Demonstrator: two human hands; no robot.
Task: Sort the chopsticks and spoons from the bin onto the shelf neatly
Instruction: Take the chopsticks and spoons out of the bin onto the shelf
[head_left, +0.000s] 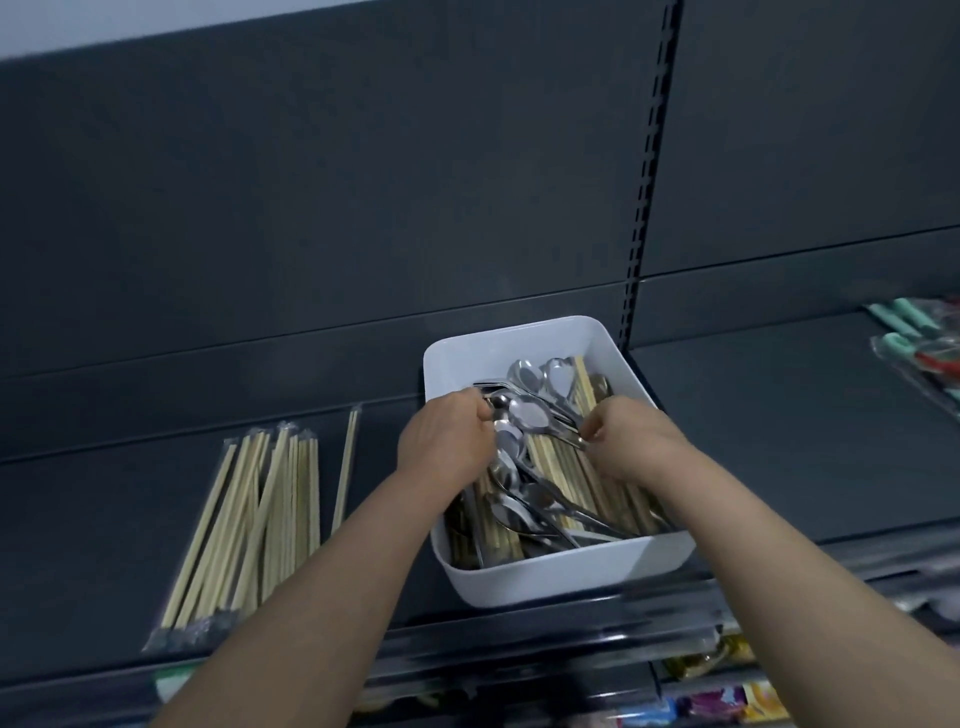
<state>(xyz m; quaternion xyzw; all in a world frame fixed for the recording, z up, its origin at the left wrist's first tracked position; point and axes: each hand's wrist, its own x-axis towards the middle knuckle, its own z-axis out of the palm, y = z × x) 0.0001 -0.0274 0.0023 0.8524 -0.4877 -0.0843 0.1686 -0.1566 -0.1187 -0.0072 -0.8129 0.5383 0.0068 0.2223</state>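
Observation:
A white plastic bin (571, 571) stands on the dark shelf (779, 441), filled with metal spoons (530, 415) and wrapped wooden chopsticks (571, 467) mixed together. Both hands reach into it. My left hand (447, 436) has its fingers curled around the spoon bowls at the bin's left side. My right hand (628, 441) pinches the thin handle of a spoon near the bin's middle. A pile of wrapped chopsticks (249, 519) lies on the shelf to the left of the bin.
Packaged utensils with teal and red handles (924, 353) lie at the shelf's far right. A slotted upright post (649, 182) divides the dark back panel. Colourful packets (727, 696) show on a lower shelf.

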